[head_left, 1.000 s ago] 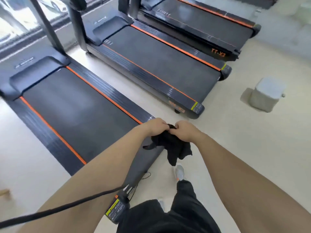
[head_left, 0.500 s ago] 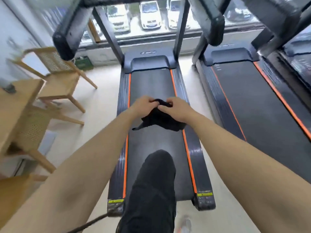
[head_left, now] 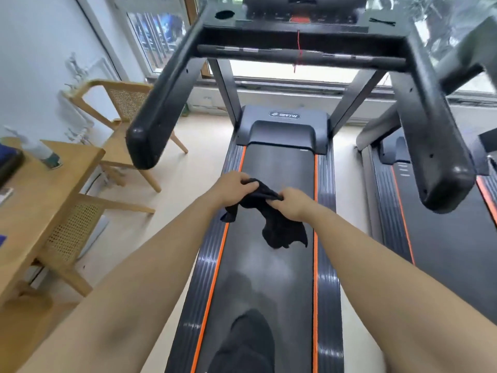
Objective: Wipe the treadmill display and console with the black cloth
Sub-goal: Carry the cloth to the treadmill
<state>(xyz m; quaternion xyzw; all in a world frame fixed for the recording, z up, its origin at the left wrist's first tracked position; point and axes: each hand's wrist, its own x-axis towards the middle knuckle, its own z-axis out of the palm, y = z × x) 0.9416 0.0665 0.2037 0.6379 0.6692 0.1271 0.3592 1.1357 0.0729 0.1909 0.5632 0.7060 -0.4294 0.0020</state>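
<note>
A black cloth (head_left: 277,222) hangs between my two hands over the treadmill belt (head_left: 279,265). My left hand (head_left: 232,191) grips its upper left edge and my right hand (head_left: 295,204) pinches its upper right edge; most of the cloth droops below the right hand. The treadmill console (head_left: 295,18) sits at the top of the view, well ahead of both hands, with a cup hole on its left and a red safety cord hanging from its middle. Only the lower strip of the console shows; the display is cut off by the frame's top.
Two thick black handrails (head_left: 161,103) (head_left: 430,125) reach toward me on either side. A crossbar (head_left: 301,56) spans below the console. Wooden chairs (head_left: 118,111) and a wooden table (head_left: 40,189) stand at the left. A second treadmill (head_left: 443,251) lies at the right.
The view has swung from the floor beside the treadmills onto this treadmill and risen toward the console. Both hands have kept hold of the cloth and spread it a little wider.
</note>
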